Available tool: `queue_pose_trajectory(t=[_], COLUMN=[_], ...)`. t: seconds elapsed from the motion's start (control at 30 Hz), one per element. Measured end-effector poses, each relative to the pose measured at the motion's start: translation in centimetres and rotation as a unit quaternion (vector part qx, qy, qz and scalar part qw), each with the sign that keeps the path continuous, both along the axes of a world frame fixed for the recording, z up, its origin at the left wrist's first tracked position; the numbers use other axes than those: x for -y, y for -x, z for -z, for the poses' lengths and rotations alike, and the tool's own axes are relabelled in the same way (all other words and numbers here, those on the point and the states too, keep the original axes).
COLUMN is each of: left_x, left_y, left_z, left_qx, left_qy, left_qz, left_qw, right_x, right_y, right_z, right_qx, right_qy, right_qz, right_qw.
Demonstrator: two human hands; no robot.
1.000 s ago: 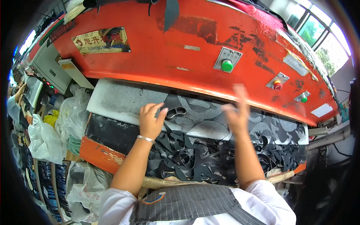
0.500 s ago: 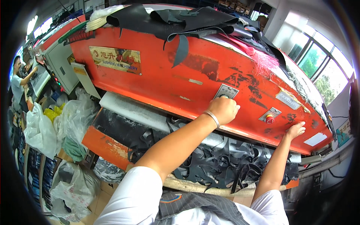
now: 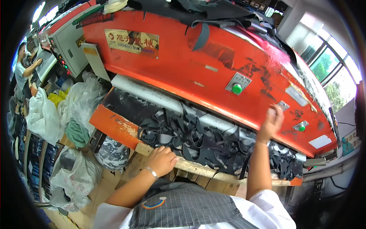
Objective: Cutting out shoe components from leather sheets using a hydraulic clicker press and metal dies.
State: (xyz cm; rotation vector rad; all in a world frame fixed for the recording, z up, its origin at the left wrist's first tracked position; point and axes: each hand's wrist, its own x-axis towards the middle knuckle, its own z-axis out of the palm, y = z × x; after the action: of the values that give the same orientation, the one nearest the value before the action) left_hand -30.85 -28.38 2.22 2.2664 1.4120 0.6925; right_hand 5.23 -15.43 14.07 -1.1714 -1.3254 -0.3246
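My left hand (image 3: pixel 162 160) lies on the pale wooden board (image 3: pixel 206 168) along the front edge of the press bed, its fingers flat and holding nothing. Just beyond it spreads a tangled heap of black leather-like scraps (image 3: pixel 198 139). My right hand (image 3: pixel 271 122) is raised before the red machine beam (image 3: pixel 171 72), fingers apart and slightly blurred. It hides most of a small metal control plate (image 3: pixel 283 105). To its left on the beam sits a green push button (image 3: pixel 237 89); a second green button (image 3: pixel 302 128) is to its right.
Black sheets (image 3: pixel 217 11) and pink fringe (image 3: pixel 277 53) lie on top of the beam. White plastic bags (image 3: pixel 44 114) and a camouflage-patterned bundle (image 3: pixel 111 154) stand at the left. Another person (image 3: pixel 23 70) works at a machine at far left.
My left hand has left the green button and come down to the wooden board. My right hand has moved left, uncovering the right green button. The scraps look more bunched.
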Motion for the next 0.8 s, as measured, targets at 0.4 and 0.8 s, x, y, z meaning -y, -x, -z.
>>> queue_pose_trajectory(t=[0.4,0.8], left_x=[-3.4,-24.6], left_y=[-0.3,-1.1], left_z=[-1.8,2.3], left_qx=[-0.05,-0.059], left_qy=[0.015,-0.098], left_qz=[-0.004,-0.07], left_qw=[0.999,0.991], right_x=[-9.1,-13.4], right_y=[12.8,13.4], right_z=[9.2,12.4], right_qx=[0.238,0.201], right_qy=[0.449,0.201], right_qz=[-0.146,-0.144], right_qw=[0.849,0.948])
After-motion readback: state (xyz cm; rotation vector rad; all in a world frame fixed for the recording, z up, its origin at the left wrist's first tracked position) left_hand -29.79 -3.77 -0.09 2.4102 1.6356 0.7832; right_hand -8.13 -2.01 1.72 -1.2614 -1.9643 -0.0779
